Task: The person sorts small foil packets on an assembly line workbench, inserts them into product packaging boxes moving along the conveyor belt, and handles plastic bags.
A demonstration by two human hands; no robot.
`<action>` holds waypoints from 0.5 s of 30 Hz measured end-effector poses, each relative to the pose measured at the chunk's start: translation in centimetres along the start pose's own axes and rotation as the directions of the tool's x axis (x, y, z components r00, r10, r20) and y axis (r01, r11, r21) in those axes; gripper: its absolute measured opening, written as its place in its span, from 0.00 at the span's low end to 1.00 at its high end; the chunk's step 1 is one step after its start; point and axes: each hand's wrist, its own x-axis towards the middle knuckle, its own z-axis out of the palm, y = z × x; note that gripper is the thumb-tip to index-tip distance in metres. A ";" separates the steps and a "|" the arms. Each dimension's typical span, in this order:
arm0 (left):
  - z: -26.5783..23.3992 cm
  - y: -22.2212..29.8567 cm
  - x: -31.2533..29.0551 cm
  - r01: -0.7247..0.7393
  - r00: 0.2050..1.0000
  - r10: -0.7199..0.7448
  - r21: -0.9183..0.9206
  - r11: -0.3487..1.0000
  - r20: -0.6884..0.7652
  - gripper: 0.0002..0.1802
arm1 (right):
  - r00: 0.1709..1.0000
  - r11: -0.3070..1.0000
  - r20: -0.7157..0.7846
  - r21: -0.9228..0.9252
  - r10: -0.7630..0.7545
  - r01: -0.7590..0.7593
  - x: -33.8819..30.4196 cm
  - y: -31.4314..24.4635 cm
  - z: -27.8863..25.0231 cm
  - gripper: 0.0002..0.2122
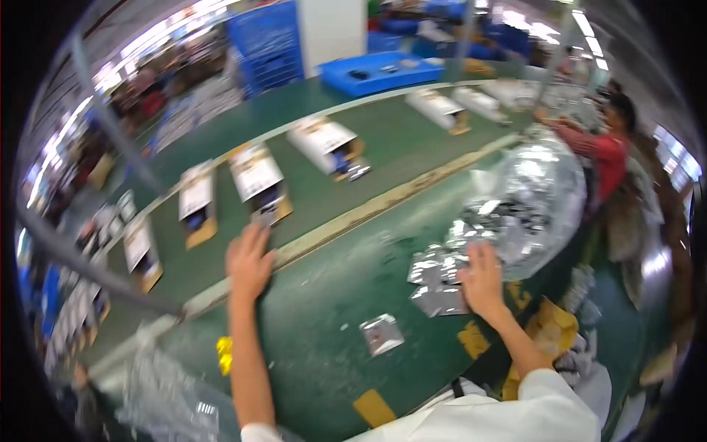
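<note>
Okay, with the big clear bag [573, 180] just past the right hand [482, 283] and a white box [254, 171] just ahead of the left hand [250, 261], I'd lift the silver packets [436, 274] singly, by an edge. Both have fingers out; can't tell if either grips anything. Packets are at the right fingertips: flat, shiny, crinkled.

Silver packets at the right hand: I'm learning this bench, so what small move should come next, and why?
Probably use the right hand to draw one of the silver packets clear: the fingers are at the pile's edge, where several overlap, so one may need separating. The left hand is near the open end of a white box.
</note>
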 end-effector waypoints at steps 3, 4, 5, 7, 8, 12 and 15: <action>1.5 4.6 2.4 -0.048 0.999 0.049 -0.053 0.997 0.004 0.33 | 0.995 0.998 -0.094 0.061 0.016 -0.011 -2.2 0.3 -0.3 0.30; 2.6 4.5 2.4 -0.039 0.999 0.040 -0.038 0.999 0.019 0.35 | 0.996 0.995 -0.086 0.103 0.023 -0.014 -2.1 -1.0 -0.3 0.29; 2.9 4.7 2.7 -0.004 0.998 0.006 -0.034 0.999 0.056 0.35 | 0.997 0.989 -0.079 0.145 -0.009 0.021 -1.8 -2.4 -0.3 0.29; 3.2 4.2 3.2 0.006 0.996 -0.006 -0.006 1.000 0.090 0.36 | 0.995 0.981 -0.089 0.184 -0.037 0.053 -1.1 -5.1 0.7 0.27; 3.3 3.9 3.4 0.008 0.993 -0.009 0.003 1.000 0.118 0.36 | 0.960 0.964 -0.088 -0.011 -0.266 0.266 -1.1 -6.3 1.0 0.27; 5.0 4.3 4.8 0.050 0.983 -0.058 0.050 0.997 0.174 0.36 | 0.994 0.962 -0.035 0.250 -0.100 0.105 -2.4 -11.6 1.0 0.32; 5.1 5.8 7.2 0.069 0.983 -0.073 0.032 0.997 0.167 0.33 | 0.986 0.930 -0.040 0.327 -0.164 0.168 -2.7 -12.1 0.1 0.30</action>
